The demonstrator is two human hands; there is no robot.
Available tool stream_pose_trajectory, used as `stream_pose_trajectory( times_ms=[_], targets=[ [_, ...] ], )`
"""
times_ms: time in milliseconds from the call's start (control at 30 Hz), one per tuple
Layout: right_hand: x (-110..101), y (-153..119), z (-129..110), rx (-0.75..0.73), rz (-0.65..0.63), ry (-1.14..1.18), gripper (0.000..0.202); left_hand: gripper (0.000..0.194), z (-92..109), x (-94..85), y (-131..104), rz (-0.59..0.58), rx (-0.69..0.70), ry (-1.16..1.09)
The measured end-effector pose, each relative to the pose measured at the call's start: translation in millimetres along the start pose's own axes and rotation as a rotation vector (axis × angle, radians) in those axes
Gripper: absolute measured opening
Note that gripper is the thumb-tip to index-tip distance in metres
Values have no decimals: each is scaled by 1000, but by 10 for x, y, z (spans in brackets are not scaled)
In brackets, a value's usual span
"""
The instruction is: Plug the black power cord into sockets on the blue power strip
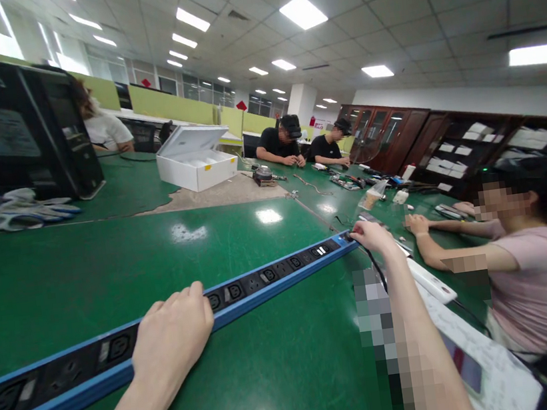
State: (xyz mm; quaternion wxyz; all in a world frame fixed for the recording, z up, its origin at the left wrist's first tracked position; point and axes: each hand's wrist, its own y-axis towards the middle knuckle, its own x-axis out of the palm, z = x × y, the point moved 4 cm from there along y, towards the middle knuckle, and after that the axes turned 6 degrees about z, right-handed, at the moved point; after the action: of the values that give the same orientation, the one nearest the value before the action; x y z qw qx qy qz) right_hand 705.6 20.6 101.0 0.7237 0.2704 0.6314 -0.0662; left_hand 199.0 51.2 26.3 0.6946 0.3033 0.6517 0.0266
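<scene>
A long blue power strip (265, 293) with black sockets lies slantwise across the green table, from the lower left edge to the middle of the head view. My left hand (176, 329) is closed over its body, hiding some of the sockets. At the strip's far right end, my right hand (373, 235) pinches a black cable (377, 268) close to the end block. The cable hangs down beside my right wrist. My fingers partly cover its tip, so I cannot tell whether it is seated in the strip.
A black computer case (16, 124) stands at the left, with work gloves (19, 210) before it. Farther back is an open white box (197, 158). On the right lie a white power strip (430, 280), a phone (460, 362) and papers. Several people sit around the table.
</scene>
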Motion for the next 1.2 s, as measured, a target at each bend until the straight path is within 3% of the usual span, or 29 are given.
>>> stream_pose_trajectory(
  times_ms=[167, 533, 733, 1000, 1200],
  targets=[
    [121, 7, -72, -22, -4, -19, 30, 35, 0, 2, 1, -27, -14, -4],
    [73, 10, -199, 20, 14, -105, 32, 35, -6, 0, -8, 32, 7, -20],
    [91, -20, -163, 55, 47, -106, 34, 34, -23, -21, -7, 8, -11, -33],
    [75, 304, -130, -209, -85, -124, 27, 33, -39, -20, -23, 48, -14, -50],
    [106, 475, -94, -297, -125, -129, 24, 33, -44, -6, -33, 81, -5, -64]
  ],
)
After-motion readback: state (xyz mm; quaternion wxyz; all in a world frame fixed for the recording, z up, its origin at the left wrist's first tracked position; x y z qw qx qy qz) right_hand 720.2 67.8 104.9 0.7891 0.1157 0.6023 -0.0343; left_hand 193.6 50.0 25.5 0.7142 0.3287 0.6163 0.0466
